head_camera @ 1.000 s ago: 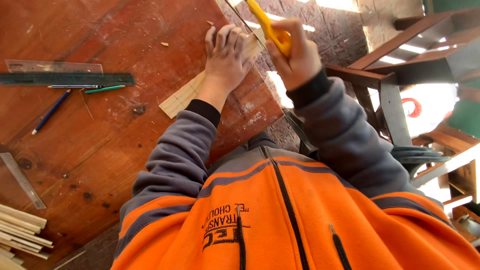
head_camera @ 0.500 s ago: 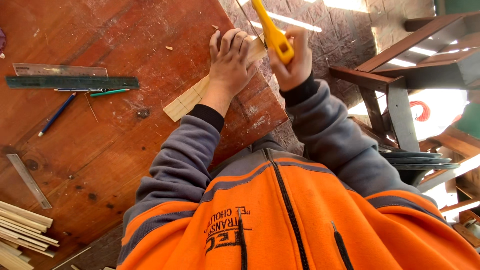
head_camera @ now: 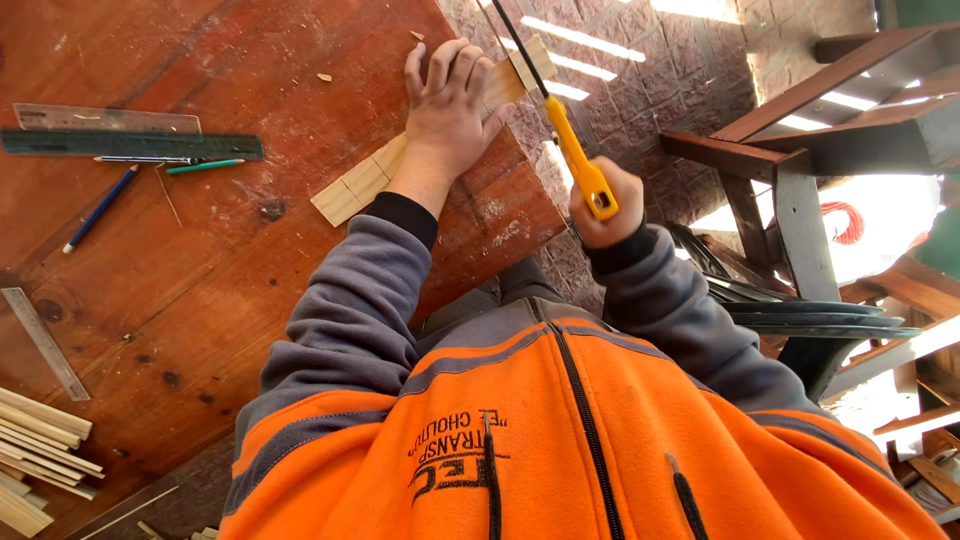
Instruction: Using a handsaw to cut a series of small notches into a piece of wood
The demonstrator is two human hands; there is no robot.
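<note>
The left hand [head_camera: 450,105] lies flat on a pale wooden strip [head_camera: 365,180], fingers [head_camera: 445,65] spread and pressing it down against the table [head_camera: 200,290] without curling round it. The strip runs slantwise from the table's middle to its right edge, where its far end [head_camera: 525,65] juts out past the hand and over the edge. The right hand [head_camera: 603,205] is off the table, just right of that edge, its fingers clenched round the yellow handle of a small saw [head_camera: 578,165]. The saw's thin dark blade [head_camera: 515,45] slants up and crosses the strip's far end right beside the left fingertips.

The table is reddish-brown wood, worn and scuffed, with small chips scattered on it. At the far left lie a clear ruler [head_camera: 105,118], a dark green ruler [head_camera: 130,145], a green pencil [head_camera: 205,166] and a blue pencil [head_camera: 100,208]. A metal ruler [head_camera: 45,343] lies at the left, and a stack of thin pale slats [head_camera: 40,440] lies at the near left corner. To the right is a paved floor [head_camera: 650,60] in patches of sun, with dark wooden frames [head_camera: 800,130] standing on it.
</note>
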